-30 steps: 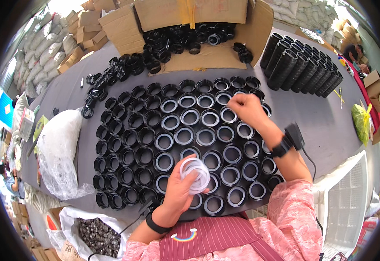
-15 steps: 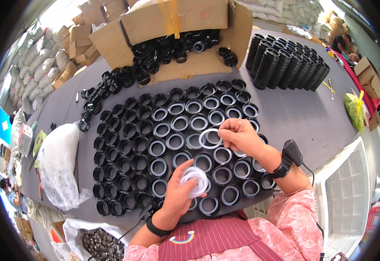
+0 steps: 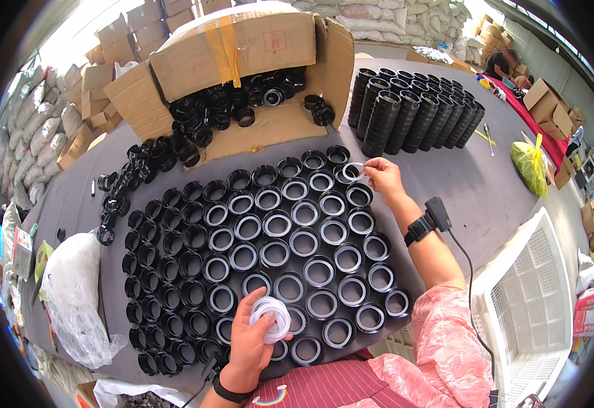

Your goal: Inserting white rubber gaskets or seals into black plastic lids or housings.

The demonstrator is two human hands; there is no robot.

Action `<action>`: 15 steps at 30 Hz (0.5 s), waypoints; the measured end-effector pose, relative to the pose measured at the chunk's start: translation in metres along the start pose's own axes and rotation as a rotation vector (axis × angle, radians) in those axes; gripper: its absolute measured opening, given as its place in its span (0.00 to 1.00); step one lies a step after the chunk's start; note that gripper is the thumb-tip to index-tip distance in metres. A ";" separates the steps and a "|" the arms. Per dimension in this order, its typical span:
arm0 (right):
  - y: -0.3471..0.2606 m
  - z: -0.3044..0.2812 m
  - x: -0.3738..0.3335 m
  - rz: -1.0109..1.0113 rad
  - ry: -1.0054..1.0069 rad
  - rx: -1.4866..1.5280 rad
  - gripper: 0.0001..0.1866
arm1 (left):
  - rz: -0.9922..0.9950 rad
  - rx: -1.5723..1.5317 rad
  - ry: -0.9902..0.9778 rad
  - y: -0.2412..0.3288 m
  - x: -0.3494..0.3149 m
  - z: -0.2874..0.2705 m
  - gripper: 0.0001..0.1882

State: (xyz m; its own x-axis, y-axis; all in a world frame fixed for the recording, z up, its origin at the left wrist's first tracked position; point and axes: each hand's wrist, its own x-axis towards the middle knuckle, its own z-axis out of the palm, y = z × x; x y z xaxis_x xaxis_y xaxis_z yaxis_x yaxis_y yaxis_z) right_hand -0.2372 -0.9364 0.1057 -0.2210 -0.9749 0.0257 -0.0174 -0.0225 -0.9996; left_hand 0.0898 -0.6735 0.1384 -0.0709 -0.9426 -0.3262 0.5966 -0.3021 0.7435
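Note:
In a wide grid of short black ring-shaped pieces (image 3: pixel 194 294) on the table, many at the middle and right carry a pale ring (image 3: pixel 306 270) on top; those at the left and along the far edge show plain black. My right hand (image 3: pixel 384 177) pinches one thin white ring (image 3: pixel 346 178) over a black piece at the grid's far right corner. I cannot tell whether that ring touches the piece. A bunch of white rings (image 3: pixel 270 319) sits in my left hand (image 3: pixel 248 343), above the near side of the grid, thumb and fingers around it.
An open cardboard box (image 3: pixel 242 54) spills loose black pieces (image 3: pixel 154 153) at the far left. Upright stacked black columns (image 3: pixel 406 112) stand at the far right. A clear plastic bag (image 3: pixel 73 292) lies left, a yellow-green bag (image 3: pixel 531 166) right, and a white crate (image 3: pixel 525 299) below.
My right hand has moved away from the grid's middle to its far right corner, carrying a white ring. My left hand still holds its bunch of rings. The whole view has shifted.

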 end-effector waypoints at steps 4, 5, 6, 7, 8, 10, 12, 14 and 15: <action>0.010 0.012 0.012 0.000 -0.006 -0.042 0.04 | 0.001 -0.019 0.011 0.000 0.001 0.000 0.25; 0.011 0.016 0.013 0.010 0.003 -0.092 0.05 | -0.001 -0.022 0.017 0.000 0.001 0.000 0.25; 0.011 0.018 0.013 0.020 0.013 -0.142 0.05 | -0.001 -0.021 0.017 0.000 0.001 0.000 0.25; 0.016 0.020 0.017 -0.009 0.024 -0.156 0.05 | -0.002 -0.027 0.014 0.000 0.001 0.000 0.25; 0.018 0.019 0.018 -0.009 0.025 -0.156 0.05 | -0.003 -0.034 0.011 -0.001 0.000 0.000 0.25; 0.016 0.021 0.018 -0.047 0.051 -0.351 0.06 | -0.003 -0.037 0.010 -0.002 0.001 -0.001 0.25; 0.011 0.021 0.015 -0.147 0.067 -0.502 0.07 | -0.004 -0.042 0.010 -0.002 0.000 -0.002 0.25; 0.011 0.023 0.015 -0.245 0.077 -0.652 0.08 | -0.003 -0.033 0.016 -0.001 0.000 -0.001 0.25; 0.012 0.024 0.014 -0.311 0.076 -0.740 0.09 | -0.006 -0.036 0.026 -0.002 -0.002 -0.002 0.25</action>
State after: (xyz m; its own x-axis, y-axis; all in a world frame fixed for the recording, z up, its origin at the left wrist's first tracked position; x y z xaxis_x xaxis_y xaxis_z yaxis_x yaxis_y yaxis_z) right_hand -0.2169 -0.9560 0.0939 -0.1650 -0.9299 0.3288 -0.7243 -0.1120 -0.6803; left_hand 0.0907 -0.6708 0.1366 -0.0538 -0.9367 -0.3461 0.6247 -0.3020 0.7201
